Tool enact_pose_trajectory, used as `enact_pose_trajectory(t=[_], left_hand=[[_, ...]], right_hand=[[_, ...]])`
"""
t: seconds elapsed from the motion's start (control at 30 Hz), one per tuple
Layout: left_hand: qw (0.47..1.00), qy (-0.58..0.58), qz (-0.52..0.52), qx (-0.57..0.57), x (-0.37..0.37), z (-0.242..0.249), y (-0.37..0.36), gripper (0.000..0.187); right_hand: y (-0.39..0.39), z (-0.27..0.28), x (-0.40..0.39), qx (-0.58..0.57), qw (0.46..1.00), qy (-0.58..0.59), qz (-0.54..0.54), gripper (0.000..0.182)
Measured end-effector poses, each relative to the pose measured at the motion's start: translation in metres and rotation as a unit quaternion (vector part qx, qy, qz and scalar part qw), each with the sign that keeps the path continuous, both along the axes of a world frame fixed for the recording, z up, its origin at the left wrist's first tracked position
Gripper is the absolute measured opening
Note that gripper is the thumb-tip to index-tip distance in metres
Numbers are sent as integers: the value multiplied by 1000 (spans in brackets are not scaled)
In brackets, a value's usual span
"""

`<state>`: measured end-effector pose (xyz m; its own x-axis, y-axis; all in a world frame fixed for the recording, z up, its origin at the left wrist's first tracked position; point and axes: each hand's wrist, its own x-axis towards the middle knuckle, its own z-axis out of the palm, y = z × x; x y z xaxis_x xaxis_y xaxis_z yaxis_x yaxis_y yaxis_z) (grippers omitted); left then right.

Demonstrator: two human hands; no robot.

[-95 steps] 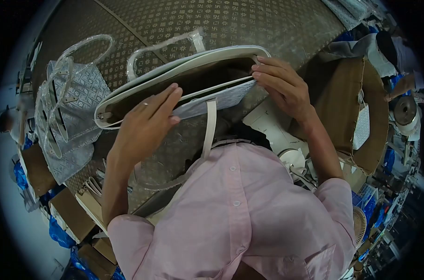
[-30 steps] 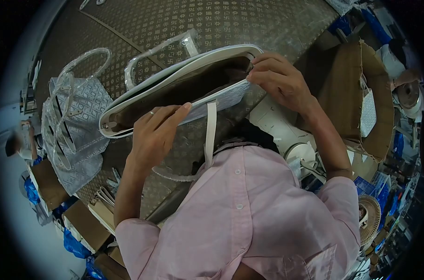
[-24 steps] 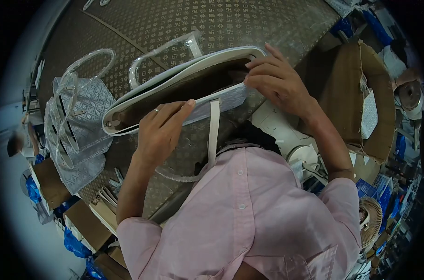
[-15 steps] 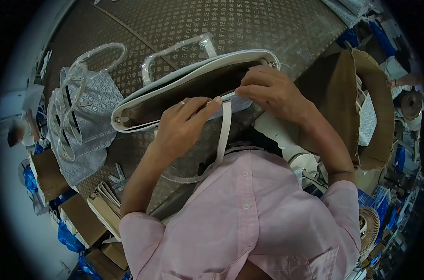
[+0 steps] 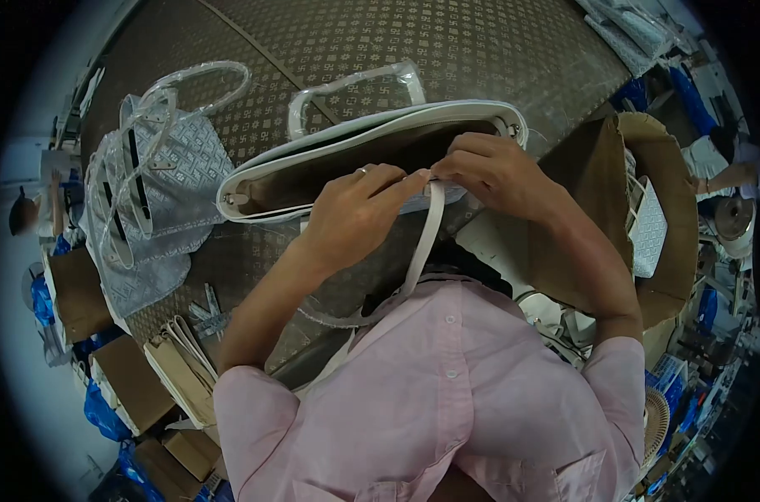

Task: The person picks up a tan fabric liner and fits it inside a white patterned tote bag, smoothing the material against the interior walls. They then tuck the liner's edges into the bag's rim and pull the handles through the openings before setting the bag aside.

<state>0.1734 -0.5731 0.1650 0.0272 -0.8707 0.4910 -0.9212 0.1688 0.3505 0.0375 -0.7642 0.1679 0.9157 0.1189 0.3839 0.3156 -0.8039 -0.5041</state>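
A white handbag [image 5: 313,176] lies open-mouthed on the patterned table in front of me, its brown lining showing. My left hand [image 5: 359,209] is closed on the near rim, thumb and fingers pinching where the near handle [image 5: 431,226] joins. Right beside it, my right hand [image 5: 501,176] also grips this rim with bent fingers. The fingertips of both hands nearly meet; any small part between them is hidden. That white handle hangs toward my body. Beyond the opening, the far handle [image 5: 355,82] stands up in clear plastic wrap.
Silver-patterned bags [image 5: 179,159] with plastic-wrapped handles lie left on the table [image 5: 447,42]. A large cardboard box [image 5: 589,167] at right holds a patterned bag [image 5: 650,230]. Tan pieces [image 5: 179,368] and boxes [image 5: 137,381] are at lower left. Other people are at both sides.
My right hand has moved left along the near rim, and its fingertips are now closer to my left hand's. The handbag sits farther right in view, as the camera has shifted.
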Motion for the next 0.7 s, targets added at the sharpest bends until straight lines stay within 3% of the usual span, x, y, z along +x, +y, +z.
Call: enact_pose_trajectory(t=[0.13, 0.2, 0.33, 0.43, 0.5, 0.7], left_hand=[[1000, -6, 4, -16, 0, -6, 5, 34], [1000, -9, 10, -7, 4, -5, 13, 36], [1000, -17, 17, 1, 12, -1, 30, 39], [999, -25, 31, 30, 26, 7, 47, 35], [998, -21, 42, 32, 40, 12, 60, 33], [997, 5, 63, 52, 70, 3, 91, 33]], right_hand=[[-2, -1, -13, -5, 1000, 2, 10, 16], [-15, -5, -19, -53, 997, -27, -48, 23], [-16, 2, -21, -60, 996, 10, -64, 21], [5, 16, 0, -64, 992, 52, -100, 20], [29, 26, 14, 16, 990, 109, -94, 22], [78, 10, 45, -23, 994, 92, -62, 24]])
